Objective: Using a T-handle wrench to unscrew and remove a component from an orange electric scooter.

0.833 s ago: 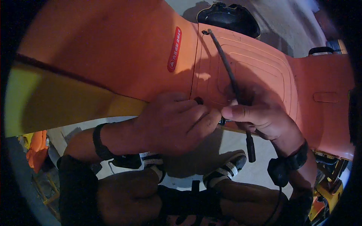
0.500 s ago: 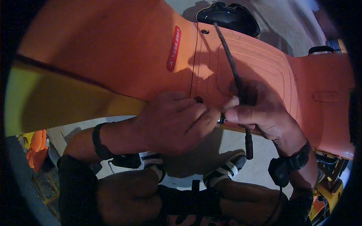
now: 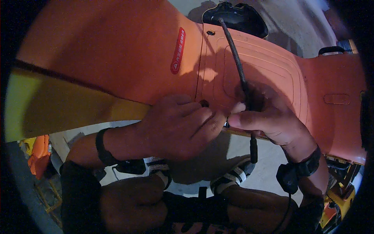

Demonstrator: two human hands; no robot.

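Note:
Both hands meet over the near edge of an orange panel [image 3: 269, 62] with a raised outline. My right hand [image 3: 272, 117] is closed around a long, thin dark rod [image 3: 237, 58] that has a thicker dark end [image 3: 253, 150] below the hand. Its thumb and forefinger also pinch at a small dark and silvery piece [image 3: 227, 123], too small to name. My left hand [image 3: 183, 126] is closed, back upward, fingertips touching the right ones at this piece; what it grips is hidden. Just above its knuckles is a dark round hole [image 3: 204, 103] in the panel.
A larger orange body panel [image 3: 117, 43] with a red label [image 3: 178, 50] adjoins on the left, above a yellow panel [image 3: 70, 97]. Another hole [image 3: 210, 32] sits at the panel's far edge. Beyond lies a black shell-like part [image 3: 233, 19] on the floor. My shoes [image 3: 233, 175] are below.
The rod has shifted slightly left and up in the right hand. Both hands otherwise keep nearly the same pose and place.

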